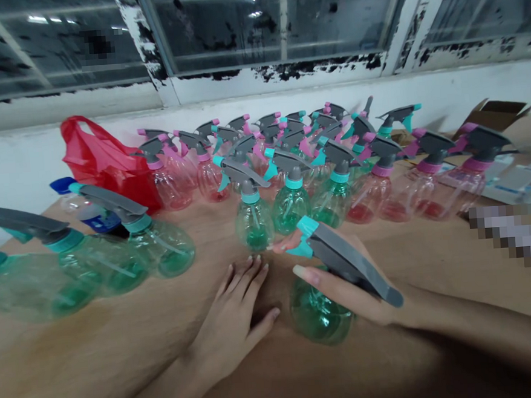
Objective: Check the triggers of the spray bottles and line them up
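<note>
My right hand [367, 292] is wrapped round the neck of a green spray bottle [321, 316] with a grey and turquoise trigger head. Its thumb lies along the near side, and the other fingers are partly hidden behind the head. Flat on the tabletop rests my left hand [237, 310], its fingers stretched out and holding nothing. Just beyond both hands stands another green spray bottle [254, 224], part of a row with more green ones and several pink spray bottles [395, 199]. At the left are several green spray bottles [171, 248].
A red plastic bag [113, 173] and a blue-capped bottle [96, 214] stand at the back left. Several more sprayers crowd against the white wall under the windows. An open cardboard box [496, 116] and a white device [513, 175] are at the right on the wooden table [155, 316].
</note>
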### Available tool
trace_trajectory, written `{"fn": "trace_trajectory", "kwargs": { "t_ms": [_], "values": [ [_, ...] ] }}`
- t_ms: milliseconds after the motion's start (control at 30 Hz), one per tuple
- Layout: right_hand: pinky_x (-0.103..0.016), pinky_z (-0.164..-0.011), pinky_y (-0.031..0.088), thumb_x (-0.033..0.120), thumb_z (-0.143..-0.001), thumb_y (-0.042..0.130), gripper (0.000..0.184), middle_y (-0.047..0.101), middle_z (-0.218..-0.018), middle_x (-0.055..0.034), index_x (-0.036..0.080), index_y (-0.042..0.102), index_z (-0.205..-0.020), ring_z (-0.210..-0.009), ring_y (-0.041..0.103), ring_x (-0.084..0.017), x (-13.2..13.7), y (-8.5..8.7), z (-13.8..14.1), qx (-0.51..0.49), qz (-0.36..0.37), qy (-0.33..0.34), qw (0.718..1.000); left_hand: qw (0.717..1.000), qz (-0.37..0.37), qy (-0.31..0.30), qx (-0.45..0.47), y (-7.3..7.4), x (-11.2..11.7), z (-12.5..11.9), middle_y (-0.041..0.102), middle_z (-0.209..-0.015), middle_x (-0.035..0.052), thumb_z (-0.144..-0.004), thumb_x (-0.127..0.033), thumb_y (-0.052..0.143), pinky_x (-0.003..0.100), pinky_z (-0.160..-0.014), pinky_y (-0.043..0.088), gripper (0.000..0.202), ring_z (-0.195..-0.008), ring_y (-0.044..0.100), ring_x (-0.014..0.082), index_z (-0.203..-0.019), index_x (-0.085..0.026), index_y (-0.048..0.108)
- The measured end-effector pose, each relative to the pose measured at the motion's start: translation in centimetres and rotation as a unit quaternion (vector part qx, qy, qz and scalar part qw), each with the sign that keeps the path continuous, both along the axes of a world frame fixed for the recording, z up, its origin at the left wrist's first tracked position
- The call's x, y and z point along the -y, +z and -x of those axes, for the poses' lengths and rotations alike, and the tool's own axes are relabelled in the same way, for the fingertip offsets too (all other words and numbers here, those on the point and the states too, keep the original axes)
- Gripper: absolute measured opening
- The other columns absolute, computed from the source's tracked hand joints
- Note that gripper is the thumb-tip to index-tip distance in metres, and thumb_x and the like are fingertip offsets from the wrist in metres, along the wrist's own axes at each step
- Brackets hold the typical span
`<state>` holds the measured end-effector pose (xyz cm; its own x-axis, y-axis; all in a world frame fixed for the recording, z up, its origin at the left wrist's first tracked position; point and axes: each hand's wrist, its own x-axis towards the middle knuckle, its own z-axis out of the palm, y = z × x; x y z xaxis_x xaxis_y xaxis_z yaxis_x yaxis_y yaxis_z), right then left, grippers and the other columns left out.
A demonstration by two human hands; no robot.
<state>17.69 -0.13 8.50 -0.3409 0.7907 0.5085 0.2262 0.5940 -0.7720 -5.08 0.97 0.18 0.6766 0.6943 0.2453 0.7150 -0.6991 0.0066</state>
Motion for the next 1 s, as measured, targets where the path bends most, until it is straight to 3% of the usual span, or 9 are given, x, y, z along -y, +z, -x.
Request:
{"fn": "trace_trajectory", "kwargs": {
  "t_ms": [400,500,700,1000],
  "values": [
    [-0.021,-0.065,0.051,0.018,-0.082,0.058,0.022,0.069,-0.092,0.0003,0.021,0.060,-0.103,-0.063,0.061,-0.010,-0.1,-0.6,0.0,-0.023,-0.016,0.007,1.000,1.000,0.005,0.002,0.011,-0.2,-0.1,0.0,0.045,-0.142,0.0155,-0.093,-0.046,0.049,0.051,-0.110,0.027,0.057,-0.132,0.039,0.0285,-0.138,-0.012,0.038],
    [-0.023,-0.062,0.051,0.018,-0.082,0.058,0.021,0.069,-0.085,0.0003,0.020,0.059,-0.103,-0.057,0.058,-0.010,-0.1,-0.5,0.0,-0.013,0.004,0.012,1.000,1.000,0.009,0.002,0.002,-0.1,-0.1,0.0,0.045,-0.142,0.0151,-0.093,-0.045,0.050,0.051,-0.109,0.027,0.057,-0.133,0.038,0.0282,-0.138,-0.012,0.038],
    [-0.028,-0.075,0.052,0.024,-0.085,0.059,0.023,0.066,-0.102,-0.0002,0.027,0.057,-0.108,-0.068,0.059,-0.011,-0.1,-1.6,0.0,-0.064,0.059,0.041,0.995,1.000,0.020,-0.001,-0.001,0.2,0.0,-0.2,0.044,-0.143,0.0140,-0.093,-0.043,0.050,0.051,-0.110,0.026,0.058,-0.134,0.037,0.0284,-0.141,-0.014,0.036],
    [-0.029,-0.075,0.052,0.024,-0.085,0.060,0.023,0.065,-0.093,0.0005,0.026,0.058,-0.108,-0.064,0.057,-0.011,-0.4,-1.9,0.0,-0.069,0.071,0.044,0.994,1.000,0.017,0.002,-0.017,0.1,-0.1,-0.1,0.043,-0.144,0.0140,-0.093,-0.043,0.051,0.051,-0.110,0.026,0.057,-0.134,0.035,0.0283,-0.140,-0.014,0.038]
  ]
}}
